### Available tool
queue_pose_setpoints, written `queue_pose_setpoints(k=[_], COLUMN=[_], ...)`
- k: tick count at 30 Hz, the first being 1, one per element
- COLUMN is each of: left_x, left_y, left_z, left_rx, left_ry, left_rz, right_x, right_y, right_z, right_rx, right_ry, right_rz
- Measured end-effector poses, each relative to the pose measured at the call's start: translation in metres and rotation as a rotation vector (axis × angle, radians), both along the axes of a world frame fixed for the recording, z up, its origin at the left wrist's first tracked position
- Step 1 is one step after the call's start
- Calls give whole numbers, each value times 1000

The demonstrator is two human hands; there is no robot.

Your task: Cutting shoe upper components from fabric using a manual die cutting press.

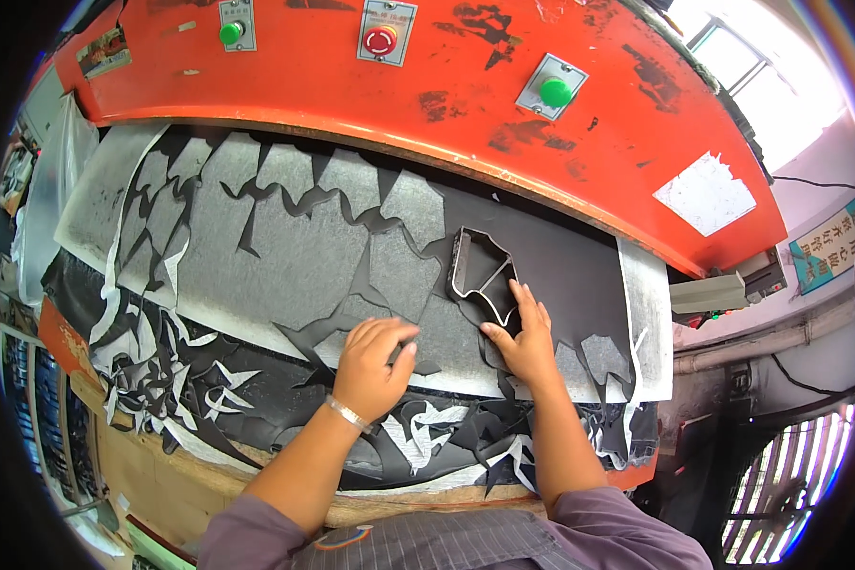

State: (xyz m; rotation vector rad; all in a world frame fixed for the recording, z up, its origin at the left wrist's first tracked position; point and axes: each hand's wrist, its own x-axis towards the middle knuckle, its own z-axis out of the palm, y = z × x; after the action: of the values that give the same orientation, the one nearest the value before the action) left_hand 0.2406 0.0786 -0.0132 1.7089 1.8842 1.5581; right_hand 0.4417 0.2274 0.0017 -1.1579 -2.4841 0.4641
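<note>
At left, black sheet looks cut; rightward, mostly uncut; right hand, grip open, touches cutting die — left hand half-curled, hold unclear.

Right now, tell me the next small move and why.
Perhaps steady the hollow, thin-walled metal die with the bare right hand: that hand touches its near side, and it sits close to the cut left edge of the smooth black sheet.
</note>
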Motion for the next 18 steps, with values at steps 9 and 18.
queue_pose_setpoints(k=[9, 18], left_x=[-3, -9], left_y=[70, 72], left_z=[-15, -14], left_rx=[-236, -232], left_ry=[111, 98], left_rz=[-64, -98], right_x=[-19, -18], right_y=[-21, -11], right_z=[-16, -23], right_rx=[117, 227], right_ry=[63, 88], right_rz=[-150, -95])
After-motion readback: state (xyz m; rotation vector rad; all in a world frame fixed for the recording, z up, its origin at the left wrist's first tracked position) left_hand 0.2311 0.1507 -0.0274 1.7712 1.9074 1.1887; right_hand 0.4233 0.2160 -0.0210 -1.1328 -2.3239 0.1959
